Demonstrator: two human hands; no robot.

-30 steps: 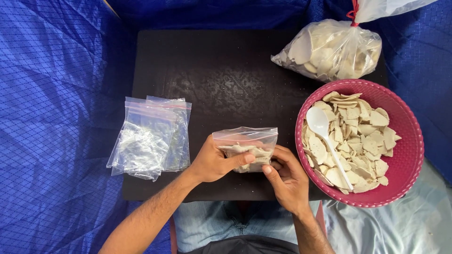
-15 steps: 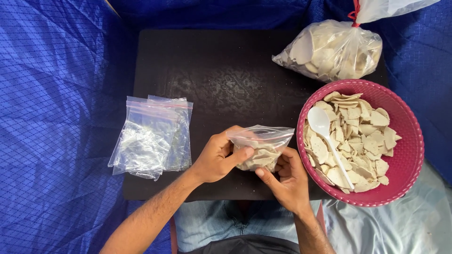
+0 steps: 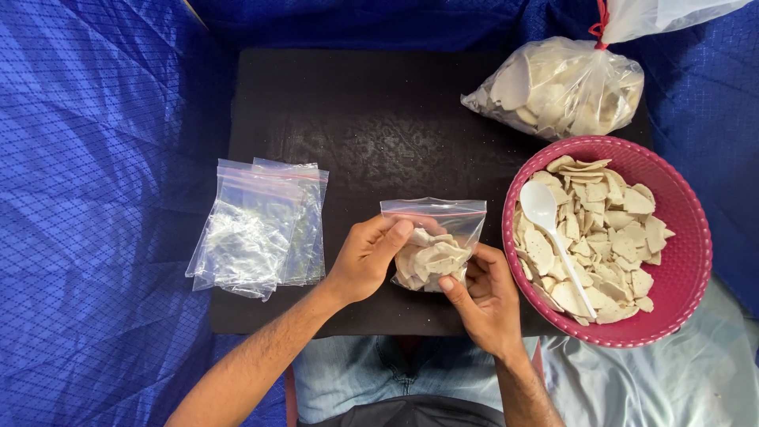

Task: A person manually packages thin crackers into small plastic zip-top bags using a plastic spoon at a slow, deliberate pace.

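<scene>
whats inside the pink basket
The pink basket holds pale flat chips with a white spoon lying on top. The basket's bottom is covered by them.

Your left hand (image 3: 368, 257) curls its fingers against the left side of the small filled bag (image 3: 433, 247). Your right hand (image 3: 484, 296) cups the bag's lower right corner, thumb pressed on its front, forearms angled inward.

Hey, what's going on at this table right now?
A person holds a small zip bag of pale chips between the left hand and right hand, over a black board. A pink basket of chips with a white spoon sits alongside, empty bags opposite, a large tied bag beyond.
</scene>
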